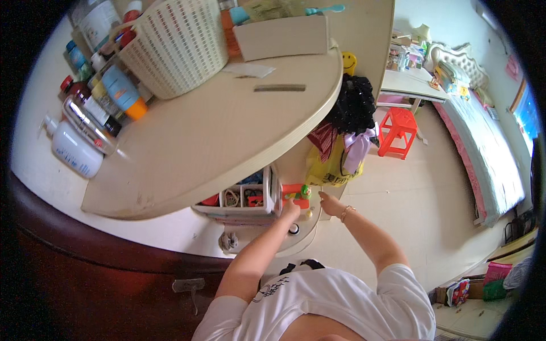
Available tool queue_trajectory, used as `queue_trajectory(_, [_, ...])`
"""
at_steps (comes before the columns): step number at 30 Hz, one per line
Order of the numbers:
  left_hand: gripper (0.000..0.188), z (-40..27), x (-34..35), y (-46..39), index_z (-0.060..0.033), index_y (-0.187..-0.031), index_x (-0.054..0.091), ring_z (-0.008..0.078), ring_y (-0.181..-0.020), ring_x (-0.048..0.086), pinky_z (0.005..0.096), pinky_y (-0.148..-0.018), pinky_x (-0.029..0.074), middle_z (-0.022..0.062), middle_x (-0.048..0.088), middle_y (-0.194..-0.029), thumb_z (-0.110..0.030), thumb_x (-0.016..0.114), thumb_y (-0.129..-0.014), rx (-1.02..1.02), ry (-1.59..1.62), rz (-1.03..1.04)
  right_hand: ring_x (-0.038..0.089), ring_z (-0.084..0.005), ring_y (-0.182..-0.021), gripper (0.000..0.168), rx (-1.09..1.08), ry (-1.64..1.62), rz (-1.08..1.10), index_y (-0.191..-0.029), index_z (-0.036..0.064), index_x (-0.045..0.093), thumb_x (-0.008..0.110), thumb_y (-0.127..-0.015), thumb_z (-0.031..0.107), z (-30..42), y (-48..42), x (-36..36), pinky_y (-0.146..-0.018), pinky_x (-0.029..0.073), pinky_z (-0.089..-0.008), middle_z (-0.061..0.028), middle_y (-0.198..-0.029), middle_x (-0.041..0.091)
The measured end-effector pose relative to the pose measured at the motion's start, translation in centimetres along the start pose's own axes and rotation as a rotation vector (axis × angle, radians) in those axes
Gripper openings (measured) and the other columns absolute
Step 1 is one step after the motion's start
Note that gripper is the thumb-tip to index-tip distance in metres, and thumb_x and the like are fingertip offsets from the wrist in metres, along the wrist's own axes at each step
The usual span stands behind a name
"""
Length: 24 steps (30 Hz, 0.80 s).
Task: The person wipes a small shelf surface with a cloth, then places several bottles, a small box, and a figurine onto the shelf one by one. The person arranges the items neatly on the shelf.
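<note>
My left hand (291,209) is at a small red item (302,203) with a green decoration, its fingers curled over the near left edge. Exactly what the item is, I cannot tell. To the right, my right hand (331,204), with a bracelet at the wrist, hangs by the rim of the lower shelf (307,238); its fingertips are close together, too small to show whether they pinch anything. Left of the red item stands a white divided organizer box (269,204) holding hair ties and small things. A round black-and-white object (294,229) sits below my left hand.
The curved upper shelf (204,140) overhangs the organizer, bearing a woven plastic basket (179,51), bottles (79,149) and a comb (280,88). Beyond my hands are a yellow bag (328,170) and dark sequined fabric (354,102). A red stool (397,132) stands near a bed (482,149).
</note>
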<state>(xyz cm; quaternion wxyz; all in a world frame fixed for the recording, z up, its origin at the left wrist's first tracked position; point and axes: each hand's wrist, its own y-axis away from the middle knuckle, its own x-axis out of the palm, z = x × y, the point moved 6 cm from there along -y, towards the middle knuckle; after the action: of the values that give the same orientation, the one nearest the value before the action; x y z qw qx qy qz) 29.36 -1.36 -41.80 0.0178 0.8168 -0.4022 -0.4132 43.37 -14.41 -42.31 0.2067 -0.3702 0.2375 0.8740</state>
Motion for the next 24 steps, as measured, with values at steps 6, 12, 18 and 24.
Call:
queue_trajectory(6, [0.043,5.3,6.2,-8.3,-0.0095,-0.134,0.052,0.0284,-0.123,0.052,0.0387,-0.104,0.041,0.0168,0.052,-0.137,-0.017,0.038,-0.094,-0.101,0.220,0.002,0.063,-0.0320,-0.094,0.037,0.001,-0.085,0.054,-0.124,0.003,0.053,0.053,-0.087,0.009,2.7,-2.6,1.3,-0.078,0.051,-0.0395,-0.0228,-0.102,0.065])
queue_trajectory(12, [0.041,-0.3,5.5,-4.2,-0.0139,-0.133,0.054,0.0221,-0.116,0.055,0.0344,-0.098,0.043,0.0080,0.058,-0.130,-0.028,0.038,-0.099,-0.348,0.563,0.186,0.063,-0.0251,-0.088,0.047,0.016,-0.429,0.096,-0.134,0.004,0.042,0.053,-0.089,0.008,2.7,-2.8,1.4,-0.075,0.050,-0.0375,-0.0210,-0.097,0.065])
queue_trajectory(18, [0.045,0.7,2.4,-2.3,-0.0087,-0.132,0.054,0.0282,-0.096,0.061,0.0373,-0.089,0.048,0.0093,0.064,-0.112,-0.006,0.048,-0.087,0.077,0.634,-0.098,0.064,-0.0223,-0.089,0.056,-0.154,-0.496,0.110,-0.142,0.002,0.033,0.053,-0.090,0.005,7.4,-0.4,-0.7,-0.075,0.051,-0.0342,-0.0206,-0.099,0.064])
queue_trajectory(24, [0.066,-7.0,-5.6,10.2,0.0008,-0.138,0.041,0.0388,-0.118,0.044,0.0437,-0.102,0.037,0.0225,0.048,-0.122,0.012,0.054,-0.074,0.485,0.282,-0.390,0.064,-0.0269,-0.105,0.060,-0.398,-0.536,-0.045,-0.143,-0.005,0.027,0.056,-0.091,0.006,13.6,8.2,-6.8,-0.082,0.053,-0.0320,-0.0214,-0.120,0.056])
